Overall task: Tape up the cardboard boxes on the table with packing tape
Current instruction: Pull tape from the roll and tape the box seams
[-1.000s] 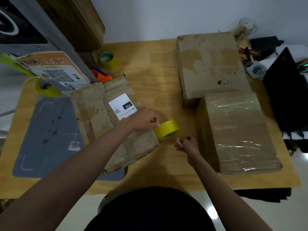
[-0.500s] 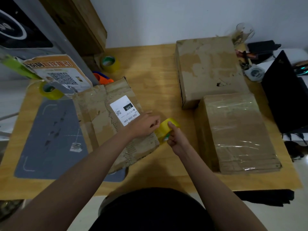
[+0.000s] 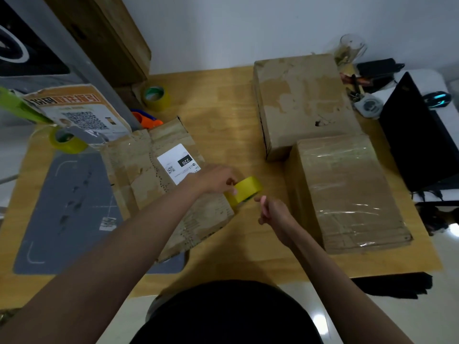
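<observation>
1. Clearly, the flattened box (image 3: 159,184) with the white label (image 3: 177,163) lies at the left of the tabletop (image 3: 223,115), partly over a grey mat (image 3: 67,207). I think it can slide on this mat when the tape is pulled, because nothing presses it down.
2. Next, the left hand (image 3: 213,180) reaches forward over this box, its fingers curled around the yellow tape roll (image 3: 244,189), which it holds on edge at the box's right border. If the grip is loose, the roll may turn or drop.
3. Then the right hand (image 3: 270,211) is just beside the roll, fingers bent together with the tips pointing toward it. Whether it pinches the tape's free end I cannot tell; the tape is too thin to see. If the end slips, it can stick back on the roll.
4. Finally, the two other boxes, the plain box (image 3: 305,100) behind and the wrapped box (image 3: 347,192) in front, stand at the right, apart from both hands.
</observation>
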Motion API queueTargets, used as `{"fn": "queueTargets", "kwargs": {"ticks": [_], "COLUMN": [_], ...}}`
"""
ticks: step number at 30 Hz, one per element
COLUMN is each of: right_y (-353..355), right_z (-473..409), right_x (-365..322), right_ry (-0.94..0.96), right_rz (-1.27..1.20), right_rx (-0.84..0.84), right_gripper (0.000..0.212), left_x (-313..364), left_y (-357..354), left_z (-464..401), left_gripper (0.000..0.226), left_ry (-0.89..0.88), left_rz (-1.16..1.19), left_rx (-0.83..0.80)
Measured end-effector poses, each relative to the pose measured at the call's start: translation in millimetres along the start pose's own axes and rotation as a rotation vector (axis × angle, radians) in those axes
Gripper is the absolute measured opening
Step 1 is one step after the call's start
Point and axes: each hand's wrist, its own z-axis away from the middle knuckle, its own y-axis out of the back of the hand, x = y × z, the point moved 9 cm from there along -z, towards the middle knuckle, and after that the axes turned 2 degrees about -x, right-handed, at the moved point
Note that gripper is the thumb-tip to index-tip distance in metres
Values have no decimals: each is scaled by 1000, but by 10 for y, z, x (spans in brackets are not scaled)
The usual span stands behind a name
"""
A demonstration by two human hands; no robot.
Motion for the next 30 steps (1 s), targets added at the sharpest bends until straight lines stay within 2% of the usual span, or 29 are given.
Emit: {"fn": "queueTargets", "kwargs": {"ticks": [4,7,16,22,30], "right_y": [-155,-221,-203,-369,-423], "right_z": [126,114,155,165,183], "right_x": [-154,-168,-469,-603,-676], "right_ry": [199,243,443,520,569], "right_rz": [136,221,425,471,519], "right_rx": [-69,-65,189,193,234], "right_gripper": [34,32,12,11,19], "left_x": [-24,-23,37,76,59], "left_y": [15,18,74,121,146], "left_z": [-71,-56,-11,24,29], "left_gripper": [29,39,52,34,36], "left_ry": [39,58,112,138,138], "left_rz": [-22,-38,-70,-145,-129], "left_rx": [-35,-44,18,25,48]}}
